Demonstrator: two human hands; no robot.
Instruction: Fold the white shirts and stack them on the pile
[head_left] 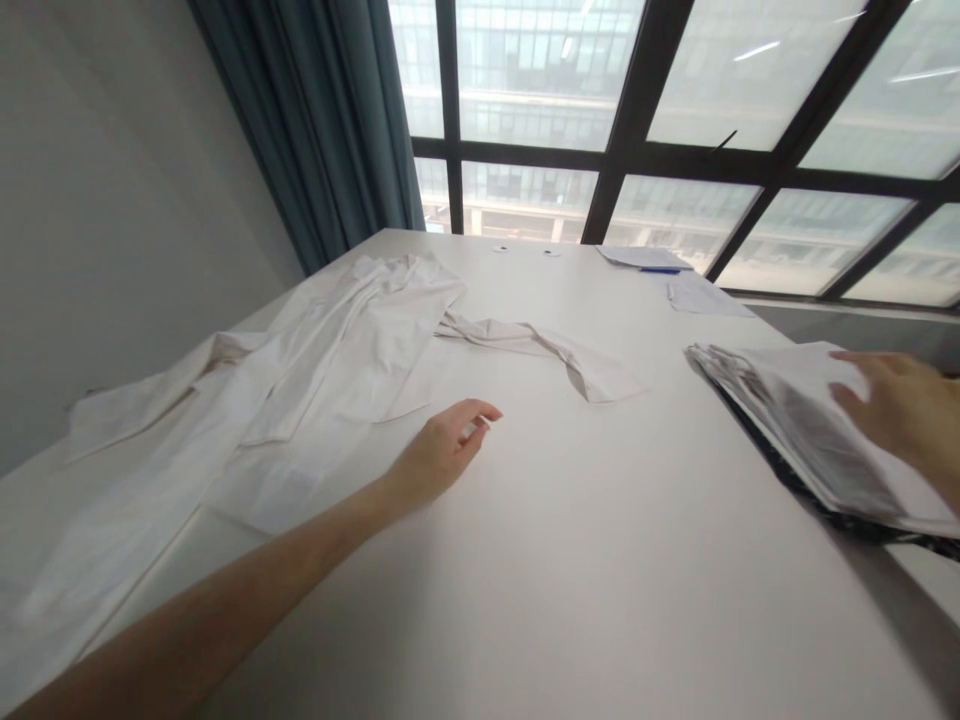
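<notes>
My left hand (442, 450) hovers above the middle of the white table, its fingers loosely curved, thumb apart from them and nothing held. To its left a white long-sleeved shirt (375, 330) lies spread and wrinkled, one sleeve (517, 337) stretching rightward beyond my fingertips. At the right edge of the picture, my right hand (892, 400) is over a stack of folded clothes (817, 430), mostly white with a dark patterned piece at the bottom. Its thumb and fingers are apart; whether they touch the top layer I cannot tell.
Sheets of paper (709, 297) and a blue pen (660, 270) lie at the far right of the white table (570, 580). Two small round pieces (551, 253) sit near the back edge. Behind stand a dark-framed window (525, 155) and a teal curtain (330, 120).
</notes>
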